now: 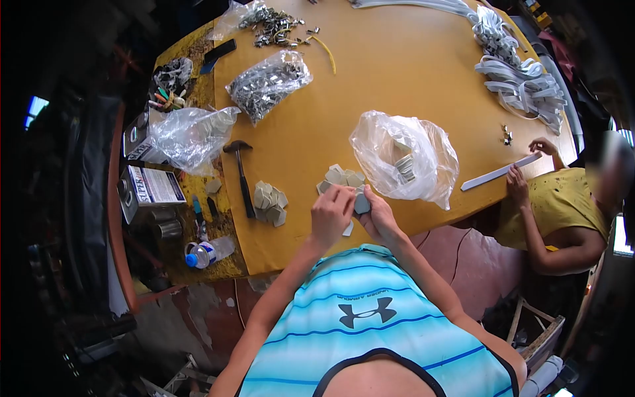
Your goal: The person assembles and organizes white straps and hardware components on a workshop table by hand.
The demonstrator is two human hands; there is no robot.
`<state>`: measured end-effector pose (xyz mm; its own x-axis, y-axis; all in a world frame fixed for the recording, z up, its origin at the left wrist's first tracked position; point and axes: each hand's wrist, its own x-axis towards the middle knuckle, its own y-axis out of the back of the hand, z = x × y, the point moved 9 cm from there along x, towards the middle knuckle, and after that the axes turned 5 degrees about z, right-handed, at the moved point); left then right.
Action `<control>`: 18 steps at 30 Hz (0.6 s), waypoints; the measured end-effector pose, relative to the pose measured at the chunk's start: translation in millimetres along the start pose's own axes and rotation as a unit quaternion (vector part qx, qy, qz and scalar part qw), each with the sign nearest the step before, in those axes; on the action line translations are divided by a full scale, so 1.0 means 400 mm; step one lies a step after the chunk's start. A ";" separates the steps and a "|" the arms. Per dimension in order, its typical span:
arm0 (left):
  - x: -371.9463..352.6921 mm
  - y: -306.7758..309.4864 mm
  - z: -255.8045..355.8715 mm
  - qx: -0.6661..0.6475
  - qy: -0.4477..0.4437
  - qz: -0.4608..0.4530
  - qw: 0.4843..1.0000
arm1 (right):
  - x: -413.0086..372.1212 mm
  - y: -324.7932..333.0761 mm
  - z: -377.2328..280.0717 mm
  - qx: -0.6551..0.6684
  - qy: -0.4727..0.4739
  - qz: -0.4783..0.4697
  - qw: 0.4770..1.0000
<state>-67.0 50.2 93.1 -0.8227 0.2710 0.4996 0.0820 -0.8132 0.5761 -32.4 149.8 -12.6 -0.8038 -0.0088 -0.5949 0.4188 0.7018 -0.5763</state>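
Note:
My right hand [381,220] holds a small grey flat piece [362,204] with clipped corners, the thumb lying along its edge. Close beside it, the fingers of my left hand [333,210] are pinched together; whatever may be between them is hidden. Just beyond my fingers lies a loose pile of beige flat pieces [342,176]. Another pile of such pieces [269,204] is on the table to the left of my left hand. A small white piece [348,229] shows below my hands. An open clear plastic bag [405,159] with pale pieces inside stands beyond my right hand.
On the yellow table [370,73] are a hammer [242,178], a bag of metal clips [270,85], a water bottle [210,251], tins [152,188] and bundled white straps [519,83]. At the right, another person [552,212] handles a white strip [501,172].

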 end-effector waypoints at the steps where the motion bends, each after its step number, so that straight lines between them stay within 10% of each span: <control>1: -0.006 0.002 0.006 0.000 -0.006 0.000 1.000 | 0.001 -0.002 -0.005 0.002 0.005 -0.002 1.000; 9: -0.047 0.003 0.038 -0.091 -0.029 -0.104 0.990 | 0.100 0.102 0.007 0.106 -0.012 0.019 0.994; 15: 0.016 0.002 -0.116 0.072 -0.023 0.031 0.997 | 0.071 0.128 -0.058 0.093 0.028 0.022 0.995; 18: -0.041 -0.140 -0.184 0.133 -0.066 -0.110 0.983 | 0.070 0.124 -0.038 0.100 0.002 -0.002 0.995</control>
<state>-99.3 53.2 5.1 -0.7585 0.5036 0.4137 0.0690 -0.5692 0.8193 -40.6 195.2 -49.2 -0.8067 -0.0088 -0.5909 0.4912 0.5460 -0.6787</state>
